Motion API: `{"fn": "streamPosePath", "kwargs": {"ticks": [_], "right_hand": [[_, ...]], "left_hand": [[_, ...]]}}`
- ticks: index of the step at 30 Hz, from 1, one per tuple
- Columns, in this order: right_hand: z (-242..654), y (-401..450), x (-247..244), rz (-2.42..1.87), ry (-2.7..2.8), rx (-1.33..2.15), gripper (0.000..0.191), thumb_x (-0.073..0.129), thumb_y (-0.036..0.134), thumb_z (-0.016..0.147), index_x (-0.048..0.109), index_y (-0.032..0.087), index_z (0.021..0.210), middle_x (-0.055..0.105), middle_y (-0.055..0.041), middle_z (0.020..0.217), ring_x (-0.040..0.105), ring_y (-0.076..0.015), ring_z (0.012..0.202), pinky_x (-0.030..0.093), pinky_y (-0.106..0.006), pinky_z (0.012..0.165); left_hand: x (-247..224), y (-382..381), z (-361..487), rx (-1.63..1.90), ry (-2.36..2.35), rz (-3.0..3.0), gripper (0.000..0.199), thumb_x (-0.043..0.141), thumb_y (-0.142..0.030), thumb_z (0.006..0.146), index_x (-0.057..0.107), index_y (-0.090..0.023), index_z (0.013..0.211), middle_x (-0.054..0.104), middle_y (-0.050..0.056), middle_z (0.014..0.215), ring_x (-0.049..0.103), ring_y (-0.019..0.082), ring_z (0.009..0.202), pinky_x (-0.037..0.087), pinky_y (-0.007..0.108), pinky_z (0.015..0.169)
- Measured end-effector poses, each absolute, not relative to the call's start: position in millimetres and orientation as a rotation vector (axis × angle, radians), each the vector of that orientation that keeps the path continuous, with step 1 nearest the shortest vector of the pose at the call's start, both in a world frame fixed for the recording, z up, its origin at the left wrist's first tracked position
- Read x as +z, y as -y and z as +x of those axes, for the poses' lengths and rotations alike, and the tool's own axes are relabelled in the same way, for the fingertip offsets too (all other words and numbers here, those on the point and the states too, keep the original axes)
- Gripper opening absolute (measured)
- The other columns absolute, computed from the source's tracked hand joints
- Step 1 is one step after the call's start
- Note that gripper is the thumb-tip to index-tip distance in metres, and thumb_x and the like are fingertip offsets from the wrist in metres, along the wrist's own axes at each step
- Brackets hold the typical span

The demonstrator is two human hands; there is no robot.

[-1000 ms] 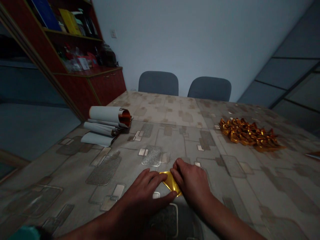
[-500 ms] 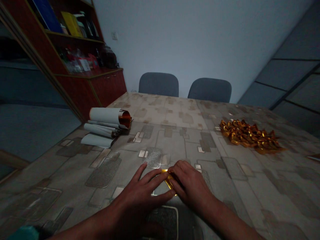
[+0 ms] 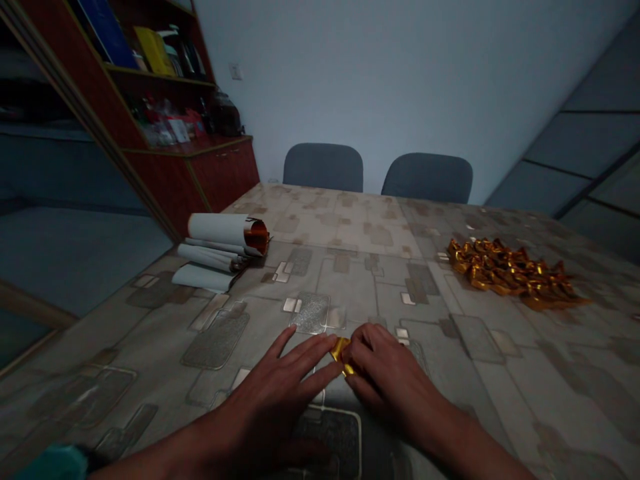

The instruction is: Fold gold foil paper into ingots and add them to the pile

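Observation:
A small piece of shiny gold paper (image 3: 342,348) lies between my hands on the patterned tablecloth, near the front of the table. My left hand (image 3: 285,380) is spread, its fingertips touching the paper's left side. The fingers of my right hand (image 3: 385,367) are bent and pinched on the right side of the same paper, hiding part of it. Farther right is a cluster of folded gold paper pieces (image 3: 515,273). At the left lies a stack of rolled and folded sheets (image 3: 217,250), pale outside and orange-gold inside.
Two grey chairs (image 3: 323,167) stand behind the table's far edge (image 3: 350,193), against the wall. A red-brown cabinet (image 3: 225,170) with items on its shelves is at the back left. Something teal (image 3: 57,463) shows at the bottom left corner.
My right fingers have curled in more over the gold paper, and its visible part looks shorter and more folded. The whole view has shifted slightly, with objects appearing farther right.

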State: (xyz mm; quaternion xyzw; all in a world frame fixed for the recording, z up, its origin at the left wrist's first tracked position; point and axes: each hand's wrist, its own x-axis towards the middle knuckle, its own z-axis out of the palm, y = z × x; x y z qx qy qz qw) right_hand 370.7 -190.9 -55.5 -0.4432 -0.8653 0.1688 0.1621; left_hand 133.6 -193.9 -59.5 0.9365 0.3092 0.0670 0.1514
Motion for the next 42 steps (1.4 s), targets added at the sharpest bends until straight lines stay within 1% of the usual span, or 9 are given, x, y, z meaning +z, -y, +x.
{"fn": "streamPosePath", "kwargs": {"ticks": [7, 12, 16, 19, 24, 26, 28, 35, 42], "right_hand": [[372.6, 194.1, -58.7, -1.221, 2.564, 0.343, 0.011, 0.065, 0.011, 0.088, 0.064, 0.021, 0.093, 0.062, -0.0062, 0.1, 0.054, -0.0224, 0.091, 0.046, -0.035, 0.078], [373.7, 191.7, -59.4, -1.206, 2.573, 0.358, 0.008, 0.066, 0.014, 0.09, 0.065, 0.021, 0.091, 0.061, -0.006, 0.1, 0.053, -0.0222, 0.092, 0.045, -0.034, 0.077], [374.7, 190.6, -60.4, -1.188, 2.57, 0.385, 0.007, 0.065, 0.015, 0.092, 0.065, 0.021, 0.088, 0.061, -0.0057, 0.1, 0.053, -0.0218, 0.093, 0.045, -0.033, 0.078], [374.7, 190.5, -59.4, -1.18, 2.554, 0.431, 0.007, 0.065, 0.015, 0.092, 0.065, 0.021, 0.088, 0.06, -0.0051, 0.101, 0.052, -0.0215, 0.094, 0.045, -0.033, 0.08], [375.3, 189.7, -54.2, -1.161, 2.477, 0.557, 0.008, 0.062, 0.015, 0.094, 0.066, 0.02, 0.089, 0.062, -0.005, 0.1, 0.054, -0.0209, 0.094, 0.046, -0.033, 0.082], [377.6, 187.9, -52.9, -1.135, 2.4, 0.643, 0.014, 0.056, 0.012, 0.098, 0.066, 0.02, 0.093, 0.064, -0.0047, 0.098, 0.056, -0.0196, 0.093, 0.047, -0.031, 0.082], [381.9, 185.2, -53.3, -1.124, 2.32, 0.693, 0.019, 0.052, 0.009, 0.099, 0.066, 0.02, 0.096, 0.066, -0.0039, 0.096, 0.058, -0.0184, 0.091, 0.048, -0.031, 0.082], [396.8, 181.2, -57.3, -1.559, 2.189, 0.37, 0.025, 0.073, 0.014, 0.082, 0.068, 0.019, 0.106, 0.066, -0.0089, 0.101, 0.059, -0.0271, 0.095, 0.045, -0.041, 0.083], [398.1, 186.5, -55.1, -1.752, 2.128, 0.39, 0.016, 0.075, 0.014, 0.075, 0.06, 0.021, 0.073, 0.064, -0.0035, 0.073, 0.058, -0.0219, 0.069, 0.035, -0.031, 0.062]], "left_hand": [[-67.4, 187.2, 125.0, 0.27, -0.933, 2.777, 0.09, 0.078, -0.046, 0.079, 0.032, -0.029, 0.154, 0.037, 0.015, 0.16, 0.038, 0.036, 0.145, 0.022, 0.067, 0.116], [-65.3, 170.9, 118.4, 0.215, -1.066, 2.838, 0.072, 0.069, -0.055, 0.086, 0.041, -0.035, 0.15, 0.032, 0.013, 0.163, 0.038, 0.035, 0.145, 0.023, 0.065, 0.116], [-64.0, 159.1, 112.8, 0.218, -1.161, 2.835, 0.063, 0.056, -0.062, 0.092, 0.046, -0.034, 0.148, 0.033, 0.013, 0.162, 0.037, 0.036, 0.145, 0.024, 0.064, 0.114], [-65.6, 154.2, 112.8, 0.267, -1.257, 2.841, 0.057, 0.055, -0.058, 0.095, 0.05, -0.03, 0.145, 0.038, 0.014, 0.16, 0.038, 0.036, 0.145, 0.026, 0.064, 0.114], [-57.7, 152.5, 134.1, 0.57, -0.98, 2.852, 0.032, 0.04, -0.02, 0.103, 0.063, -0.021, 0.126, 0.06, 0.012, 0.139, 0.054, 0.026, 0.127, 0.04, 0.049, 0.108], [-51.8, 152.7, 146.4, 0.523, -0.748, 2.858, 0.028, 0.041, -0.019, 0.102, 0.067, -0.021, 0.112, 0.069, 0.009, 0.116, 0.062, 0.022, 0.104, 0.049, 0.038, 0.093], [-48.2, 152.4, 155.8, 0.449, -0.69, 2.875, 0.023, 0.047, -0.023, 0.101, 0.067, -0.02, 0.11, 0.069, 0.007, 0.104, 0.062, 0.022, 0.094, 0.05, 0.037, 0.085], [-58.0, 149.2, 160.9, 0.504, -0.746, 2.848, 0.025, 0.048, -0.033, 0.102, 0.066, -0.019, 0.109, 0.067, 0.008, 0.103, 0.061, 0.023, 0.094, 0.049, 0.037, 0.083], [-59.1, 150.5, 162.9, 0.527, -0.79, 2.824, 0.024, 0.05, -0.034, 0.101, 0.067, -0.017, 0.107, 0.067, 0.009, 0.104, 0.06, 0.025, 0.094, 0.049, 0.041, 0.085]]}}
